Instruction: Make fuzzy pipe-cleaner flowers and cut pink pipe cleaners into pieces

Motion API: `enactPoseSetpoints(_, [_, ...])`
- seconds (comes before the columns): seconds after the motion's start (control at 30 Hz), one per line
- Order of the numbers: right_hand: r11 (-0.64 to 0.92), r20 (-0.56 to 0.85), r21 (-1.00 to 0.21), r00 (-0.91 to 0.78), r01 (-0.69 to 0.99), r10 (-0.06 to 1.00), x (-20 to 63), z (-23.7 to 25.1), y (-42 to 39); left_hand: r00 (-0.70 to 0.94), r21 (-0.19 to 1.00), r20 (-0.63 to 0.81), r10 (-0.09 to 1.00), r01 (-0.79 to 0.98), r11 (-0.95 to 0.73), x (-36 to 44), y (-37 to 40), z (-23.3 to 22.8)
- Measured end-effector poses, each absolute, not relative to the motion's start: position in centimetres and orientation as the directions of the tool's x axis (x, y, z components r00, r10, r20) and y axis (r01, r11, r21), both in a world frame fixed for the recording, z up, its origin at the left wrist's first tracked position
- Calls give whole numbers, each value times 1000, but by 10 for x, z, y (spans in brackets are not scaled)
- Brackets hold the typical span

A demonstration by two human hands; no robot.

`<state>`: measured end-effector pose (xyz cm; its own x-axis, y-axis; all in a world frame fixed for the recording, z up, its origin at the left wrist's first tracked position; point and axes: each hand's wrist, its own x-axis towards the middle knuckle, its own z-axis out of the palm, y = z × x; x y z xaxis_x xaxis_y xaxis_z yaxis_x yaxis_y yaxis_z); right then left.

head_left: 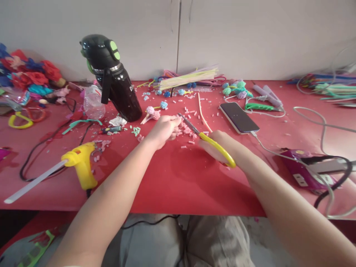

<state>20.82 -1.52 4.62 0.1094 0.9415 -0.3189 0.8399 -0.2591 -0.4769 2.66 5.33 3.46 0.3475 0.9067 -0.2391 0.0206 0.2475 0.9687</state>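
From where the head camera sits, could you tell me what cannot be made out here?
- What the left hand pinches: too small, hidden by its fingers.
- How the right hand grips the scissors: its fingers are hidden behind the yellow handle.
- The lettering on the black bottle: only one letter shows, the rest turned away.
- The glue gun cord's end: hidden below the table edge.

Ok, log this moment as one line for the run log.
left hand: pinches small pink piece | right hand: holds yellow-handled scissors, blades at the piece | surface: red table | nearby: yellow glue gun
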Motion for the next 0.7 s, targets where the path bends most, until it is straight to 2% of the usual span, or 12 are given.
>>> enactPoseSetpoints(0.07, [-244, -313, -528, 81, 814, 946, 211, 44, -16, 353, 970, -238, 905, 36, 242, 25, 54, 36])
enactPoseSetpoints(0.2, [-341, -409, -679, 51, 650, 911, 222, 40, -19, 400, 983, -183, 898, 65, 171, 20, 55, 35])
enactPoseSetpoints(0.27, [-284, -336, -792, 2, 540, 942, 226, 35, -17, 459, 988, -151, 875, 92, 122, 20, 52, 35])
enactPoseSetpoints(0.37, [-77, -99, -956, -64, 284, 993, 226, 24, -12, 583, 986, -130, 802, 159, 44, 24, 43, 37])
enactPoseSetpoints(0.5, [53, 44, -994, -99, 95, 994, 221, 12, -7, 707, 978, -126, 696, 206, -32, 31, 32, 38])
enactPoseSetpoints(0.7, [89, 92, -995, -105, -37, 990, 218, 12, -11, 767, 973, -227, 600, 203, 109, 29, 33, 38])
